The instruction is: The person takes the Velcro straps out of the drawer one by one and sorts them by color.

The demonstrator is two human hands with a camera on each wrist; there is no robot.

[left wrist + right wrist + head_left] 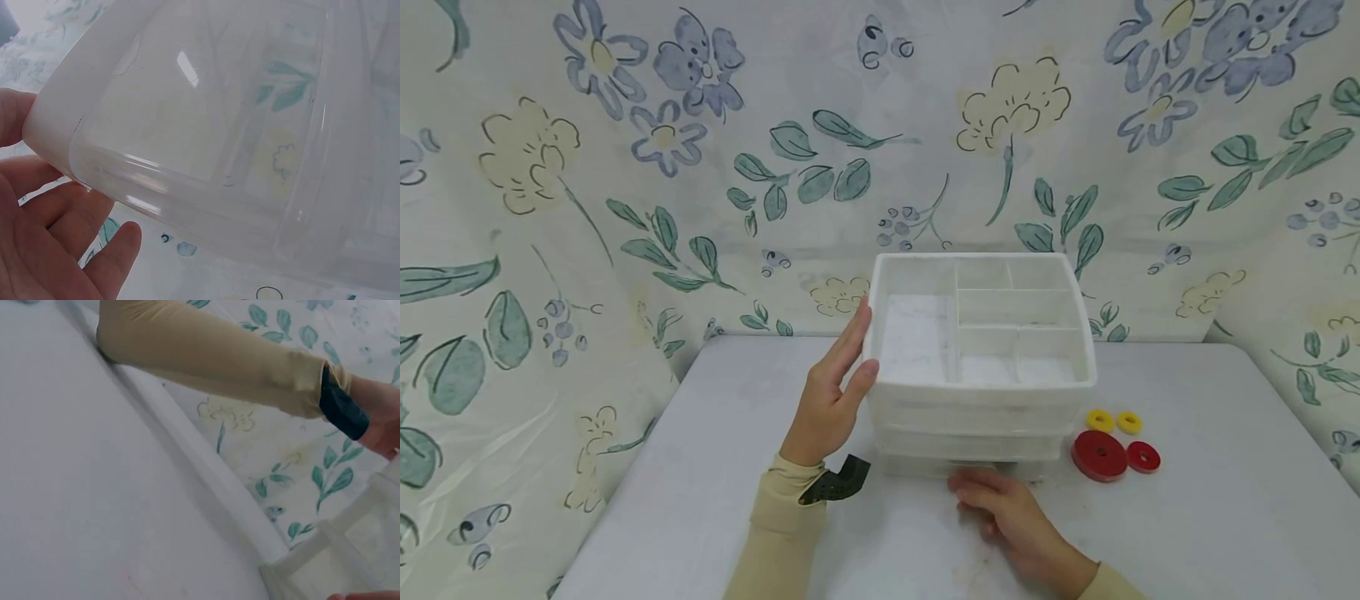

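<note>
A white drawer organizer (981, 417) stands on the table, with a divided tray on top and translucent drawers stacked below. My left hand (829, 392) rests along its left side, fingers straight against the wall and thumb at the front corner. In the left wrist view, the fingers of the left hand (56, 225) lie beside the edge of the organizer (187, 125). Low at the front, my right hand (1011, 521) has its loosely bent fingertips right at the bottom drawer (917, 467). Only a fingertip of it shows in the right wrist view, near the drawer fronts (319, 569).
Right of the organizer lie a large red ring (1100, 456), a smaller red ring (1144, 457) and two yellow rings (1101, 420). A flower-patterned sheet (760, 275) hangs behind the white table (1225, 500).
</note>
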